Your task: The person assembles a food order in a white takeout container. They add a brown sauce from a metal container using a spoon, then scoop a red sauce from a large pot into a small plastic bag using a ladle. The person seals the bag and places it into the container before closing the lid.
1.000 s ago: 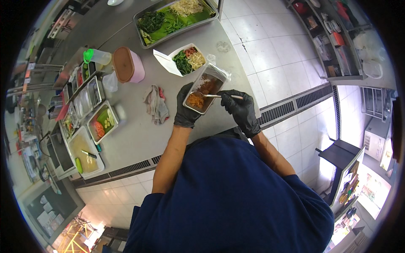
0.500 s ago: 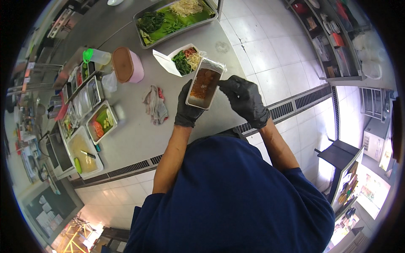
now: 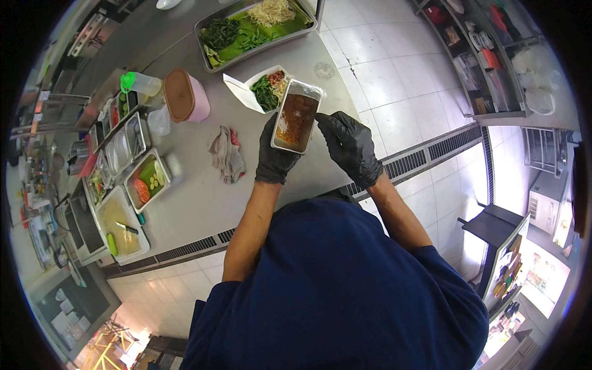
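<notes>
A small rectangular metal container (image 3: 298,117) is held up over the table's near right part, tilted so its inside shows. Reddish-brown food coats part of its bottom. My left hand (image 3: 275,154), in a black glove, grips the container from its left and underneath. My right hand (image 3: 350,147), gloved alike, is closed, with its fingertips at the container's right rim. Whatever those fingers may pinch is hidden. Just behind the container, a white takeaway box (image 3: 245,92) stands with its lid folded back; green vegetables (image 3: 265,94), peanuts and bean sprouts lie inside.
A large metal tray (image 3: 259,48) of greens and sprouts sits at the back. Leftward are a pink tub (image 3: 196,102) with a brown lid, a crumpled cloth (image 3: 226,155), a tray of cut vegetables (image 3: 148,179) and a white cutting board (image 3: 117,225) with a knife (image 3: 127,227).
The container has shifted slightly left and stands straighter in my left hand. My right hand has moved a little left and down, staying by its right rim.
</notes>
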Demonstrator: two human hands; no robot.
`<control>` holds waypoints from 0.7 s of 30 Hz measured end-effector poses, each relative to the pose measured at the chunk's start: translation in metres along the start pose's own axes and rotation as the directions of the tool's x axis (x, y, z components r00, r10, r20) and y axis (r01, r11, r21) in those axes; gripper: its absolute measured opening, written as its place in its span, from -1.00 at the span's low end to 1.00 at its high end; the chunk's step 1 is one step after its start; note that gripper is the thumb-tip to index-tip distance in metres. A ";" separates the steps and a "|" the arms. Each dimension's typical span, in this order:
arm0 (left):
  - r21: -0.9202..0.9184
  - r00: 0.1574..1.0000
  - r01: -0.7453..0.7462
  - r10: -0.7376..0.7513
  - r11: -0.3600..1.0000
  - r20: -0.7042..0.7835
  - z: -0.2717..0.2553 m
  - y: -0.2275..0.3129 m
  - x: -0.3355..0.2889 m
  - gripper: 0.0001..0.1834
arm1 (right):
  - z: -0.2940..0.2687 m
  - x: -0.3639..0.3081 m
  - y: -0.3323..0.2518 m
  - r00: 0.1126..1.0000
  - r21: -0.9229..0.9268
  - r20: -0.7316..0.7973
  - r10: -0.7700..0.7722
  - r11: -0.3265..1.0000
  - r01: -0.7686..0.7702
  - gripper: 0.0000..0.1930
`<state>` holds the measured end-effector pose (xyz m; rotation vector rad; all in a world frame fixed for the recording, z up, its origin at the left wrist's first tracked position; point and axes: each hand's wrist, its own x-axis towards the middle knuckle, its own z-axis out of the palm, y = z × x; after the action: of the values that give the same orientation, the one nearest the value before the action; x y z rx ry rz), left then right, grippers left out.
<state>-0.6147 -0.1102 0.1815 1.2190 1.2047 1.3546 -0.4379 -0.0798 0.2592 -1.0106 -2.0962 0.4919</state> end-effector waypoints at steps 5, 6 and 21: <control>0.372 0.981 -0.192 0.186 0.908 0.051 0.001 0.010 0.002 -0.50 | 0.014 -0.006 0.014 1.000 0.099 -0.026 -0.009 0.995 0.011 -0.75; 0.055 0.999 -0.046 0.046 0.997 -0.014 0.000 0.008 0.001 -0.50 | 0.012 -0.006 0.012 1.000 0.139 -0.026 0.007 0.990 -0.003 -0.73; -0.561 0.957 0.281 -0.275 0.779 0.098 -0.012 -0.024 -0.004 -0.51 | 0.002 0.004 -0.003 0.988 0.279 0.033 0.151 0.948 -0.154 -0.71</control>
<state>-0.6263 -0.1127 0.1564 0.5883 0.8305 1.3426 -0.4426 -0.0788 0.2621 -1.0065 -1.8978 0.8490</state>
